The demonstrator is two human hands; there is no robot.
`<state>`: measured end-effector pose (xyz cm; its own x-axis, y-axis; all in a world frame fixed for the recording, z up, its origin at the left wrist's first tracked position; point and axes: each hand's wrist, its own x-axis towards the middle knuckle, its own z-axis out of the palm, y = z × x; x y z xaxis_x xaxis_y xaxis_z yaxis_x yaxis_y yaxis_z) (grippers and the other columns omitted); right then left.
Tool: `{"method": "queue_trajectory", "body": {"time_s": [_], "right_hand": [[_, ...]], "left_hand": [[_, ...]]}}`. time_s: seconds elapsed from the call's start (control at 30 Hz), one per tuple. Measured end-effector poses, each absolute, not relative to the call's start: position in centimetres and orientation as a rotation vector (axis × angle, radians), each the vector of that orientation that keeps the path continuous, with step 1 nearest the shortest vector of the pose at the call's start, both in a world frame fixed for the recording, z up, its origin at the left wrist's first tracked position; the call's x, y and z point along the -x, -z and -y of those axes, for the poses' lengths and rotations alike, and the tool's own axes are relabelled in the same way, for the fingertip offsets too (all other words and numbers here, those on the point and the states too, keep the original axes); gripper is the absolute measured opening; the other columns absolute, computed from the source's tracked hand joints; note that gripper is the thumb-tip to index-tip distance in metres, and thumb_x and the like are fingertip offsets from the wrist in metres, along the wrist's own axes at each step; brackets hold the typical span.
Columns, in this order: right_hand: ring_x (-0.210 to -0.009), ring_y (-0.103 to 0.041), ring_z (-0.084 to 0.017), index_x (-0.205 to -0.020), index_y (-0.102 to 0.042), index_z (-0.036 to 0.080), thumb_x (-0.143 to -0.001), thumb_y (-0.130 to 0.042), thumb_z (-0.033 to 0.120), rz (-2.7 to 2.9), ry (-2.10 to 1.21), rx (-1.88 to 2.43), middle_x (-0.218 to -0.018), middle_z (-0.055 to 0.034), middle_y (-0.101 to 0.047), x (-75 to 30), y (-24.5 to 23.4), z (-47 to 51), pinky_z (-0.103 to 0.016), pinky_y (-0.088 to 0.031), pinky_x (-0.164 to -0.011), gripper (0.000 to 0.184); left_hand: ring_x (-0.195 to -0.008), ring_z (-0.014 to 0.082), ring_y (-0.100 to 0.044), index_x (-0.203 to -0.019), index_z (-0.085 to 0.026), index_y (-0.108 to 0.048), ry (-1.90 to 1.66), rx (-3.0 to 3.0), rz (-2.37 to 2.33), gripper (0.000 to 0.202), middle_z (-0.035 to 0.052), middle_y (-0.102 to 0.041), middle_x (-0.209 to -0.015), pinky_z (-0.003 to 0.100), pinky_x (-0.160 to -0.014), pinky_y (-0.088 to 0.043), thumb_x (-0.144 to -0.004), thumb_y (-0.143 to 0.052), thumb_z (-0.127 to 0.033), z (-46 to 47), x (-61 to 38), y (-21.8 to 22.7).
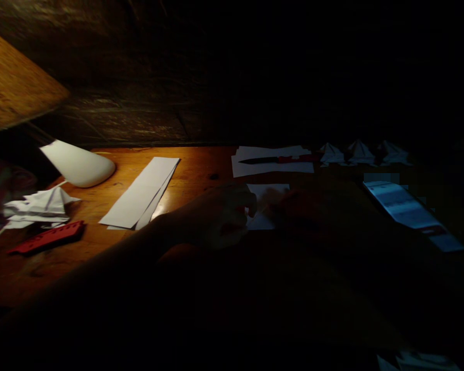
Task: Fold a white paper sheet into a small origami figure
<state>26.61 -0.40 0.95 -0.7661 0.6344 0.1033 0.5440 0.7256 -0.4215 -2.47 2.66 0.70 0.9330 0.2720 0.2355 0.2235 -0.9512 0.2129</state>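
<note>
In the middle of the dark table, a small white sheet of paper lies between my two hands. My left hand reaches in from the lower left, its fingers curled closed at the paper's left edge. From the other side my right hand meets the paper; deep shadow and blur hide most of its fingers. Just behind them, a knife with a dark blade and red handle rests across several white paper pieces.
A lit lamp stands at the left. Long paper strips, a crumpled-looking folded paper and a red slotted object lie near it. Three folded paper shapes line the back right, with a phone-like glowing object nearer.
</note>
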Motion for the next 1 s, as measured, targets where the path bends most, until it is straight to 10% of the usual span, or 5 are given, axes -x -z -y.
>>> {"method": "queue_trajectory", "body": {"time_s": [0.27,0.67,1.0], "right_hand": [[-0.099,-0.066,-0.026,-0.098,-0.074,0.021,-0.093,-0.067,0.024,2.695,-0.585,0.971,-0.110,-0.0090,-0.073,-26.4,-1.0,0.6,-0.041,-0.051,-0.085,0.009],[-0.111,-0.066,-0.034,-0.146,-0.054,0.026,-0.090,-0.073,0.041,2.649,-0.340,1.153,-0.134,-0.0139,-0.067,-26.5,0.6,0.9,-0.045,-0.053,-0.088,0.061],[-0.107,-0.067,-0.032,-0.143,-0.056,0.027,-0.094,-0.068,0.040,2.635,-0.403,1.152,-0.131,-0.0130,-0.065,-26.2,0.8,0.8,-0.044,-0.053,-0.087,0.052]], "left_hand": [[-0.100,0.0239,-0.062,-0.079,-0.019,-0.069,-0.340,-2.915,-0.371,0.014,0.0066,-0.070,-0.111,0.040,-0.085,-0.048,-0.091,-0.062,-0.019,-2.7,2.4,-0.5],[-0.124,0.0312,-0.060,-0.077,-0.017,-0.068,-0.359,-2.897,-0.380,0.019,0.0121,-0.068,-0.130,0.050,-0.101,-0.052,-0.093,-0.061,-0.021,-2.4,2.2,-0.4],[-0.114,0.0299,-0.061,-0.082,-0.017,-0.068,-0.341,-2.954,-0.401,0.022,0.0127,-0.070,-0.118,0.047,-0.101,-0.050,-0.097,-0.061,-0.032,-2.0,1.4,-0.8]]}}
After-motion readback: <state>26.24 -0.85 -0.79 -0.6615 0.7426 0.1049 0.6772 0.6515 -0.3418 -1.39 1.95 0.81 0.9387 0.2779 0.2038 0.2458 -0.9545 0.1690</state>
